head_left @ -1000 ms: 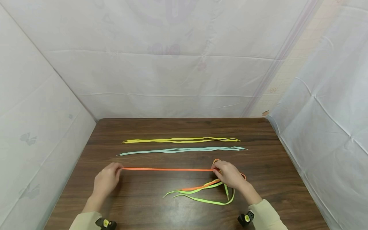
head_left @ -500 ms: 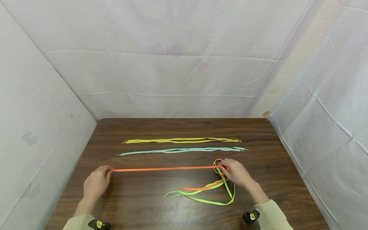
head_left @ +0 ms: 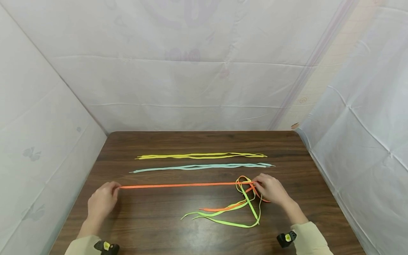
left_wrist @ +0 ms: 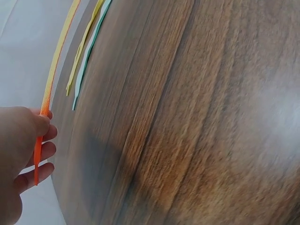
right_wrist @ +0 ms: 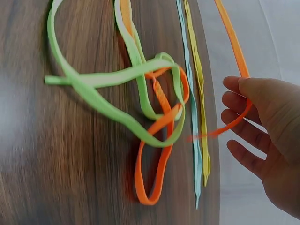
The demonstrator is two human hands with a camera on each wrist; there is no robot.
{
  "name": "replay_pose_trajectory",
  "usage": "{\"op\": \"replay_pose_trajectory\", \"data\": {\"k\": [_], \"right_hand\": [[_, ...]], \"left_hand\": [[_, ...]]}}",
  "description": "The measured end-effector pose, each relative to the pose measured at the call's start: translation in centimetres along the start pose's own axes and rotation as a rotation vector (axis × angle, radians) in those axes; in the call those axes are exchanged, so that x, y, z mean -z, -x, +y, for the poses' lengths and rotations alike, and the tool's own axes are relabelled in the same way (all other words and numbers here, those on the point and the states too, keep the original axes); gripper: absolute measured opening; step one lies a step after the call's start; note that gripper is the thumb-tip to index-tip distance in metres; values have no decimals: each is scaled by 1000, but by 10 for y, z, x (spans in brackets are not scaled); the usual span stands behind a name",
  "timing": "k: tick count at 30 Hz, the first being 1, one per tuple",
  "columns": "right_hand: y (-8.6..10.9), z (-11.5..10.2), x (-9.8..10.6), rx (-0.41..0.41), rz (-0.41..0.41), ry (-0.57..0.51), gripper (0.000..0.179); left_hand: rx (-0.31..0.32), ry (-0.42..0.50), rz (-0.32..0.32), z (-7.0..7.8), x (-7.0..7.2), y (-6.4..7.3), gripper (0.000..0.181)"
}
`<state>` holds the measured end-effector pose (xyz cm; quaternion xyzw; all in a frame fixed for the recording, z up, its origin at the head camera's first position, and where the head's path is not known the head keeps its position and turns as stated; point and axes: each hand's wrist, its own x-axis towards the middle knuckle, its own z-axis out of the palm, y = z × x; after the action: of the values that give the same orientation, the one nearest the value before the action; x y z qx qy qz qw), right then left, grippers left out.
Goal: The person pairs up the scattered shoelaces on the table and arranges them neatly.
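Note:
An orange shoelace (head_left: 185, 185) is stretched nearly straight between the two hands, above the table. My left hand (head_left: 102, 200) pinches it close to one end; in the left wrist view the orange tip (left_wrist: 36, 173) sticks out below the thumb. With thumb and index finger, my right hand (head_left: 272, 189) pinches the lace farther along, and a tail hangs past the fingers (right_wrist: 241, 98). Below and left of that hand lies a light green shoelace (head_left: 236, 224), looped together with more orange lace (right_wrist: 149, 199). How they cross is partly unclear.
Beyond the hands, a yellow lace bundle (head_left: 200, 156) and a pale blue lace bundle (head_left: 204, 166) lie side by side across the brown wooden table (head_left: 143, 226). White cloth sheets (head_left: 191, 88) hang behind the table and at both sides.
My left hand has moved left and my right hand right, so the stretched orange span is longer. More of the green and orange tangle shows beside the right hand.

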<state>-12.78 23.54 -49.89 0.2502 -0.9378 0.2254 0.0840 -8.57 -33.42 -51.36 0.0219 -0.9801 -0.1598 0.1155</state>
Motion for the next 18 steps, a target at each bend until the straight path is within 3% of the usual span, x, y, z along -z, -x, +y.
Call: {"op": "replay_pose_trajectory", "data": {"k": [18], "right_hand": [[7, 50, 3, -73, -3, 129, 8]], "left_hand": [[-35, -18, -42, 1, -6, -21, 8]]}}
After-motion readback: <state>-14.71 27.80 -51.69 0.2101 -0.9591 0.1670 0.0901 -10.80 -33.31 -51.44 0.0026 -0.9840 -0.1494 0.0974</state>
